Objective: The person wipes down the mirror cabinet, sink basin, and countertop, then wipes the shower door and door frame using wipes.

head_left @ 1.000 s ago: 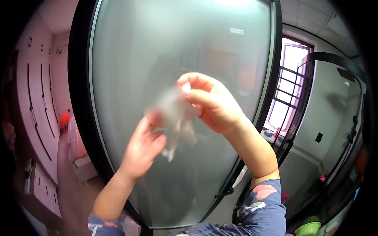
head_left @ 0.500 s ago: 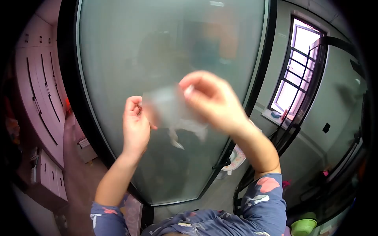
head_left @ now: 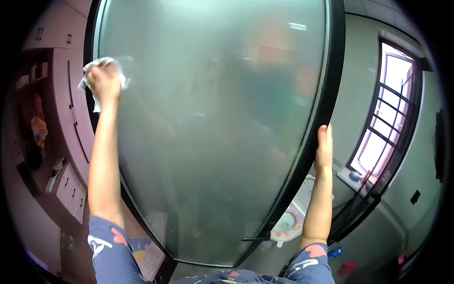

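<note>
A frosted glass door [head_left: 203,142] in a black frame stands in front of me. My left hand [head_left: 106,85] is closed on a crumpled white wipe [head_left: 119,71] and presses it to the glass at the upper left, over the frame's left edge. Faint streaks show on the pane beside it. At the right, my right hand [head_left: 324,149] grips the black door frame [head_left: 333,90], thumb on the near face; its other fingers are hidden behind. Low on that side sits a black door handle [head_left: 255,239].
Behind the door at right is a toilet [head_left: 286,222] with a patterned seat, and beyond it a barred window [head_left: 383,109]. White wardrobes [head_left: 71,104] and a drawer cabinet [head_left: 73,189] line the left side. A blue bottle [head_left: 336,252] lies on the floor at lower right.
Both hands were together holding the wipe spread out. My left hand has carried it up and left onto the glass; my right hand let go and took hold of the door frame.
</note>
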The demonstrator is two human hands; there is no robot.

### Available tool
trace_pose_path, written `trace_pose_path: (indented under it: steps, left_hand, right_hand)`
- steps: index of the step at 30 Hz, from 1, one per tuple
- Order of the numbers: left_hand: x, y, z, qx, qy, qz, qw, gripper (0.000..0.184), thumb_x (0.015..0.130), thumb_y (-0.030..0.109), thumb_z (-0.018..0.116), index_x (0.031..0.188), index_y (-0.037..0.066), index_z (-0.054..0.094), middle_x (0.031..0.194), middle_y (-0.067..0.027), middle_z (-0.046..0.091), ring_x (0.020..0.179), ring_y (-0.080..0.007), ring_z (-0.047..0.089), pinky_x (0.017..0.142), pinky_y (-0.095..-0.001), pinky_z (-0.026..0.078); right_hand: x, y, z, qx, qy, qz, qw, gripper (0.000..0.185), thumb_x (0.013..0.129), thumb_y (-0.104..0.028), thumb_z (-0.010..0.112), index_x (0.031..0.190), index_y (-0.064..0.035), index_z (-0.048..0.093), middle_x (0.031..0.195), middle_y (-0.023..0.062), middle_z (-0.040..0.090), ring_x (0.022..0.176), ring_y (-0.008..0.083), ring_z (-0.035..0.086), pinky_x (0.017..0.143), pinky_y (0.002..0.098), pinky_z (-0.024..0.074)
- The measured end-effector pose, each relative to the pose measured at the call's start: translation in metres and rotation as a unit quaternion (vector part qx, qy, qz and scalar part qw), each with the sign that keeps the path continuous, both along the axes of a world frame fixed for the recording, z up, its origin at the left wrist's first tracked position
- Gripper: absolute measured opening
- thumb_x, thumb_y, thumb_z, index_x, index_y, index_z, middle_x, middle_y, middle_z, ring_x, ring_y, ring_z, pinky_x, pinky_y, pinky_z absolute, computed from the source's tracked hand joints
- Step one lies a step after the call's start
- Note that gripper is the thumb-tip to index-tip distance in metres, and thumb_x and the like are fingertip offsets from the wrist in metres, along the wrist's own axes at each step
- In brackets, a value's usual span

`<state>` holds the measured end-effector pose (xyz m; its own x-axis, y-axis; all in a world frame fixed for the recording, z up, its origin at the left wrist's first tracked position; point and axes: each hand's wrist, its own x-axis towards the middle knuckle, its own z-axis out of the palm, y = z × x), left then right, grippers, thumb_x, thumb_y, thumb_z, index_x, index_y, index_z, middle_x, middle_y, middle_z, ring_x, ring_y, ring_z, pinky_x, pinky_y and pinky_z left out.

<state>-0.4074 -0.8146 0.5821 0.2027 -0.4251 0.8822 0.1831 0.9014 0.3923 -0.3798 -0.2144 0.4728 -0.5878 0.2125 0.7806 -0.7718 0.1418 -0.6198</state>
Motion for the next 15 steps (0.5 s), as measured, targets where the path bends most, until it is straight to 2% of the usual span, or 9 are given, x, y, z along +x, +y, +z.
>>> trace_pose_path:
  steps: [1, 2, 3, 4, 6, 10, 11, 13, 15]
  left_hand:
    - [-0.001, 0.025, 0.014, -0.003, 0.020, 0.096, 0.995, 0.058, 0.098, 0.054, 0.040, 0.126, 0.003, 0.044, 0.130, -0.0250, 0.047, 0.126, -0.0376, 0.043, 0.109, -0.0540, 0.026]
    - [-0.010, 0.024, 0.023, -0.022, 0.011, 0.071, 0.997, 0.058, 0.099, 0.054, 0.038, 0.128, 0.004, 0.043, 0.133, -0.0238, 0.045, 0.129, -0.0377, 0.041, 0.110, -0.0557, 0.023]
    - [-0.017, 0.022, 0.028, -0.041, 0.003, 0.043, 0.998, 0.058, 0.099, 0.054, 0.037, 0.129, 0.005, 0.043, 0.137, -0.0227, 0.044, 0.131, -0.0379, 0.039, 0.111, -0.0573, 0.019]
    - [-0.009, 0.039, 0.035, -0.041, 0.009, 0.050, 0.998, 0.058, 0.099, 0.054, 0.037, 0.129, 0.005, 0.043, 0.137, -0.0227, 0.044, 0.131, -0.0379, 0.039, 0.111, -0.0573, 0.019]
    - [0.015, 0.097, 0.049, -0.120, -0.087, -0.059, 0.987, 0.055, 0.100, 0.050, 0.038, 0.133, 0.007, 0.041, 0.139, -0.0190, 0.044, 0.134, -0.0375, 0.036, 0.111, -0.0587, 0.017]
    - [0.039, 0.279, 0.050, -0.303, -0.108, -0.011, 0.947, 0.055, 0.086, 0.037, 0.057, 0.131, 0.007, 0.051, 0.146, -0.0200, 0.038, 0.139, -0.0406, 0.030, 0.113, -0.0623, 0.014]
    - [0.044, 0.324, 0.038, -0.320, -0.158, -0.013, 0.934, 0.057, 0.085, 0.039, 0.058, 0.132, 0.007, 0.051, 0.149, -0.0197, 0.035, 0.142, -0.0408, 0.024, 0.114, -0.0651, 0.011]
    - [0.061, 0.397, 0.032, -0.452, -0.326, 0.015, 0.830, 0.058, 0.083, 0.041, 0.059, 0.132, 0.011, 0.052, 0.149, -0.0167, 0.037, 0.144, -0.0380, 0.023, 0.114, -0.0650, 0.011]
    - [0.040, 0.408, 0.041, -0.613, -0.126, -0.014, 0.780, 0.056, 0.082, 0.044, 0.058, 0.131, 0.016, 0.054, 0.147, -0.0149, 0.039, 0.143, -0.0351, 0.027, 0.113, -0.0651, 0.013]
  right_hand:
    - [-0.016, 0.011, -0.006, -0.004, -0.028, 0.067, 0.997, 0.072, 0.098, -0.061, 0.040, 0.135, 0.0009, 0.047, 0.131, 0.0166, 0.055, 0.126, 0.0250, 0.051, 0.108, 0.0408, 0.0375]
    - [-0.005, 0.007, -0.008, -0.020, -0.104, 0.209, 0.972, 0.064, 0.096, -0.062, 0.044, 0.118, -0.0029, 0.055, 0.088, 0.0059, 0.063, 0.076, 0.0146, 0.064, 0.071, 0.0301, 0.0530]
    - [-0.001, -0.005, -0.005, -0.055, -0.078, 0.199, 0.975, 0.058, 0.095, -0.062, 0.045, 0.107, -0.0056, 0.055, 0.082, 0.0063, 0.063, 0.061, 0.0179, 0.063, 0.053, 0.0311, 0.0518]
    - [-0.001, -0.004, -0.005, -0.050, -0.084, 0.225, 0.969, 0.057, 0.096, -0.061, 0.046, 0.108, -0.0056, 0.054, 0.083, 0.0070, 0.063, 0.065, 0.0176, 0.063, 0.057, 0.0312, 0.0528]
    - [0.000, -0.004, -0.003, -0.044, -0.085, 0.253, 0.963, 0.054, 0.097, -0.057, 0.048, 0.111, -0.0056, 0.052, 0.086, 0.0082, 0.063, 0.067, 0.0179, 0.064, 0.060, 0.0310, 0.0532]
    - [-0.002, -0.003, -0.002, -0.051, -0.072, 0.262, 0.961, 0.051, 0.098, -0.053, 0.050, 0.114, -0.0042, 0.049, 0.089, 0.0096, 0.064, 0.070, 0.0183, 0.065, 0.064, 0.0306, 0.0534]
    - [-0.002, -0.001, -0.002, -0.052, -0.067, 0.279, 0.956, 0.049, 0.099, -0.050, 0.051, 0.115, -0.0040, 0.049, 0.090, 0.0093, 0.064, 0.073, 0.0178, 0.064, 0.065, 0.0300, 0.0531]
    - [-0.002, -0.001, -0.002, -0.047, -0.047, 0.289, 0.955, 0.047, 0.099, -0.048, 0.051, 0.116, -0.0036, 0.049, 0.092, 0.0084, 0.064, 0.075, 0.0167, 0.064, 0.067, 0.0292, 0.0526]
    - [-0.003, 0.002, -0.003, -0.040, -0.043, 0.303, 0.951, 0.047, 0.100, -0.047, 0.051, 0.118, -0.0034, 0.049, 0.093, 0.0075, 0.063, 0.076, 0.0157, 0.063, 0.069, 0.0286, 0.0520]
